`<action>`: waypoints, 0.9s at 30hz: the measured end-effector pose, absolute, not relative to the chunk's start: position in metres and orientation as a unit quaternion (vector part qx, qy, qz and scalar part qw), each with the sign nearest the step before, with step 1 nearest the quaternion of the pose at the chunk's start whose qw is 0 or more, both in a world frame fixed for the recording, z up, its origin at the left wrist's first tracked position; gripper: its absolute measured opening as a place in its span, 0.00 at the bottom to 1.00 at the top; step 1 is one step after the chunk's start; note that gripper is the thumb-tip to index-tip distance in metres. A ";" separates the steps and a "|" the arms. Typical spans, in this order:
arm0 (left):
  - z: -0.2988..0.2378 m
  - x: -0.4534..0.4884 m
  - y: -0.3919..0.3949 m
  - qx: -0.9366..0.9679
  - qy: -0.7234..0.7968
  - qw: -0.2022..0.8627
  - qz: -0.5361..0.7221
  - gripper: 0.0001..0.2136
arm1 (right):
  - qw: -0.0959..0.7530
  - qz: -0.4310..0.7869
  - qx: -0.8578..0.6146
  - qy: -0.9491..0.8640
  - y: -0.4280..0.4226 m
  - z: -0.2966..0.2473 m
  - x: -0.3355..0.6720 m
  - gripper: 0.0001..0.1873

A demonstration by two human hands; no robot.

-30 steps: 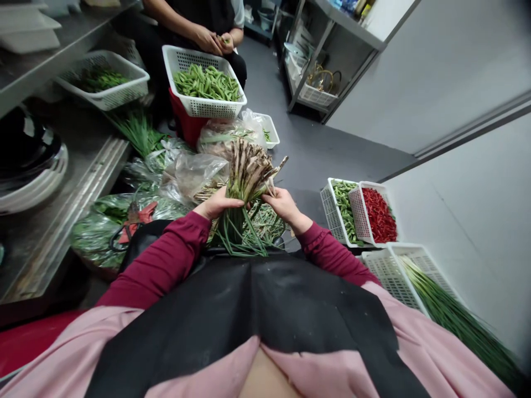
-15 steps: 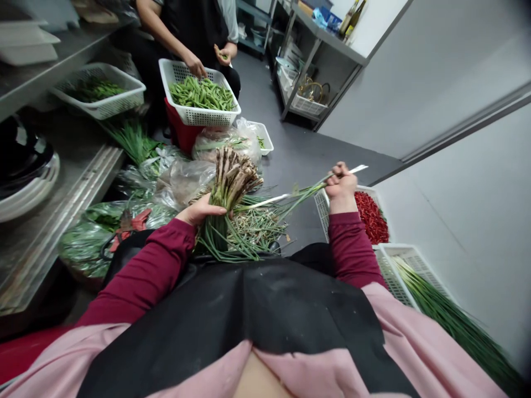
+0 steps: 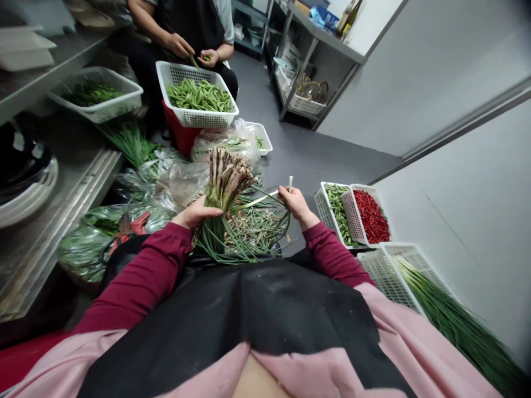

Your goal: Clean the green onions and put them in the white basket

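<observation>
- Grey flr (image 3: pixel 332 157) & pale wall (image 3: pixel 456 166), head cam; metal shelving (image 3: pixel 319 72) at back.
- L hand (image 3: pixel 197 213) wrapped round spring onion bunch (image 3: pixel 222 190), thumb across front; bunch roughly upright, brown root ends up, greens hanging dn over blk apron (image 3: pixel 249 309).
- R hand (image 3: pixel 295 203), just R of bunch, thumb & fingertips pinching thin stalk (image 3: pixel 291 182), white end poking up above hand.
- White stem (image 3: pixel 261 199) runs betw bunch & R hand; can't tell if same stalk.
- Heap of loose stalks (image 3: pixel 259 228) behind/below hands, approx ctr.
- Far L: co-worker (image 3: pixel 182 22) seated, both hands at green pods, w/ white basket (image 3: pixel 207 119) of pods in front, on red container (image 3: pixel 178 130).
- R side: baskets of green pods (image 3: pixel 340 213) & red chillies (image 3: pixel 371 215) side by side; nearer, long green onions (image 3: pixel 456 320) in/over white crate (image 3: pixel 388 282).
- L side: clear plastic bags w/ greens (image 3: pixel 78 249).
</observation>
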State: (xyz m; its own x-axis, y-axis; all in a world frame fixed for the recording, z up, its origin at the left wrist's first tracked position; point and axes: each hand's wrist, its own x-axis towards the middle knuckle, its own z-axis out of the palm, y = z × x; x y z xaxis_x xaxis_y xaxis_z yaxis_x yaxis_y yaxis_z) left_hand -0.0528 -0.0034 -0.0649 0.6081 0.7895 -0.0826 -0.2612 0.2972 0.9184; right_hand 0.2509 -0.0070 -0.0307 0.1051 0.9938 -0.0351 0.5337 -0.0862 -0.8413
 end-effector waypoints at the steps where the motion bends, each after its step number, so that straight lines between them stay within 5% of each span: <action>1: -0.064 -0.052 -0.003 0.481 0.277 0.758 0.343 0.20 | 0.348 0.292 -0.661 -0.597 -0.005 -0.033 0.250 0.27; 6: -0.063 -0.049 -0.002 0.487 0.271 0.756 0.344 0.21 | 0.321 0.068 -0.721 -0.611 0.014 -0.026 0.267 0.19; 10: -0.063 -0.058 -0.003 0.481 0.261 0.757 0.358 0.21 | 0.327 0.025 -0.803 -0.498 0.030 -0.013 0.315 0.20; 17: -0.065 -0.064 0.006 0.465 0.246 0.750 0.402 0.17 | 0.186 0.278 -0.709 -0.621 0.008 -0.076 0.265 0.11; 20: -0.066 -0.060 0.005 0.433 0.235 0.770 0.404 0.18 | 0.228 0.374 -0.657 -0.613 0.002 -0.090 0.235 0.21; 27: -0.080 -0.040 0.000 0.372 0.204 0.831 0.360 0.17 | 0.419 0.633 -0.514 -0.400 0.016 -0.034 0.203 0.22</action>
State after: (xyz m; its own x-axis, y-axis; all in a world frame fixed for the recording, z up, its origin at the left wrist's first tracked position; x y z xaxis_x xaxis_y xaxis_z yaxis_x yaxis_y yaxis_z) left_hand -0.0398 0.0002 -0.0804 0.6571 0.7505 -0.0705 -0.4473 0.4636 0.7649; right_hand 0.2030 0.0162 -0.0337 -0.1210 0.9415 -0.3146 -0.1190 -0.3284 -0.9370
